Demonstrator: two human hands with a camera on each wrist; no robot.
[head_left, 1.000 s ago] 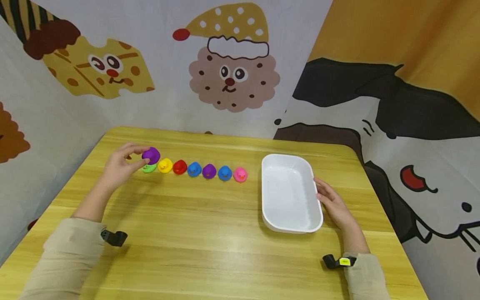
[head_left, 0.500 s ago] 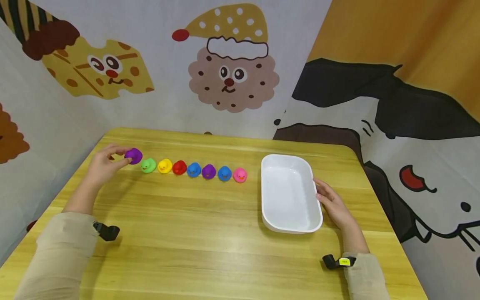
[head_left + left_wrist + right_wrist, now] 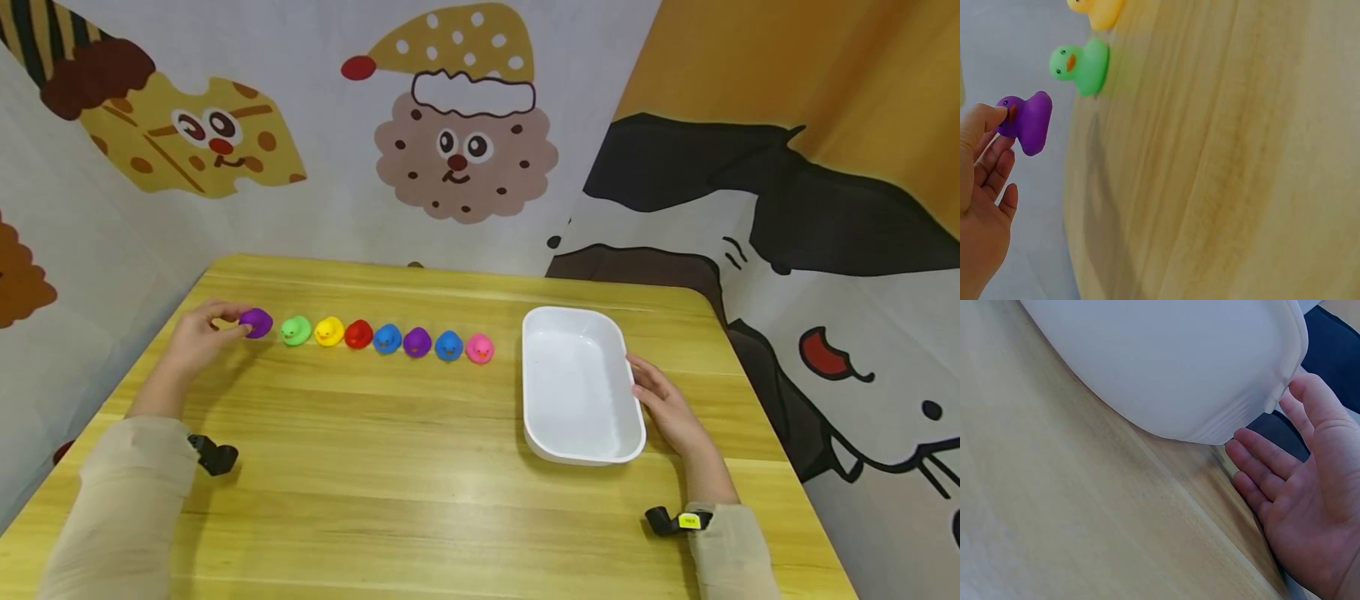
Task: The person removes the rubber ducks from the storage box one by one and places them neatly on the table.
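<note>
My left hand (image 3: 198, 335) pinches a purple rubber duck (image 3: 257, 323) between thumb and fingers at the left end of a row of ducks. In the left wrist view the thumb covers part of the purple duck's face. Closest to it in the row is a green duck (image 3: 296, 331), then a yellow one (image 3: 329, 332). Over on the right, my right hand (image 3: 670, 410) touches the outer right side of a white rectangular tub (image 3: 581, 383), thumb and fingertips at its rim, fingers nearly straight in the right wrist view.
The row runs on rightward with a red duck (image 3: 358, 334), a blue duck (image 3: 387, 338), another purple one (image 3: 417, 342), a second blue one and a pink duck (image 3: 480, 348) near the tub. A cartoon-printed cloth (image 3: 300, 225) hangs behind the wooden table (image 3: 420, 500).
My left hand has carried the purple duck leftward from over the green duck, then lowered it beside that duck. The right hand and tub stay where they were.
</note>
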